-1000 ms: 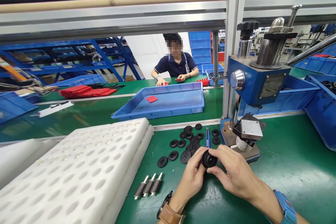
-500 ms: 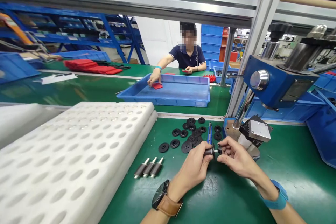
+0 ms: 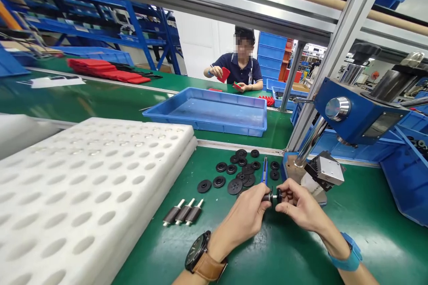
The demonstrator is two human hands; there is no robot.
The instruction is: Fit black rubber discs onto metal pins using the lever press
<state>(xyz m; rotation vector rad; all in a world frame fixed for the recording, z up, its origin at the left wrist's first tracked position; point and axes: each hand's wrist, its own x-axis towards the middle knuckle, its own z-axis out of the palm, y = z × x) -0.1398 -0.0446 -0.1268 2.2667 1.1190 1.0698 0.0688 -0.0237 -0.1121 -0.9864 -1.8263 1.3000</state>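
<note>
My left hand (image 3: 244,218) is closed round a dark rotor with a thin metal shaft (image 3: 269,197). My right hand (image 3: 299,207) pinches a small black disc (image 3: 278,195) at the end of that shaft. The two hands meet just above the green mat, in front of a scatter of several black discs (image 3: 241,176). Three more dark rotors with metal shafts (image 3: 183,213) lie side by side to the left. A blue-handled tool (image 3: 265,170) lies among the discs.
A white foam tray with rows of holes (image 3: 83,187) fills the left. A blue hand press (image 3: 351,111) stands at the right, blue bins (image 3: 406,178) beside it. A blue tray (image 3: 214,113) sits on the green belt. Across it a person holds a red piece.
My hands turned the part from disc-forward to sideways, so the shaft now shows between them. The view tilted. The person opposite lifted the red piece out of the blue tray.
</note>
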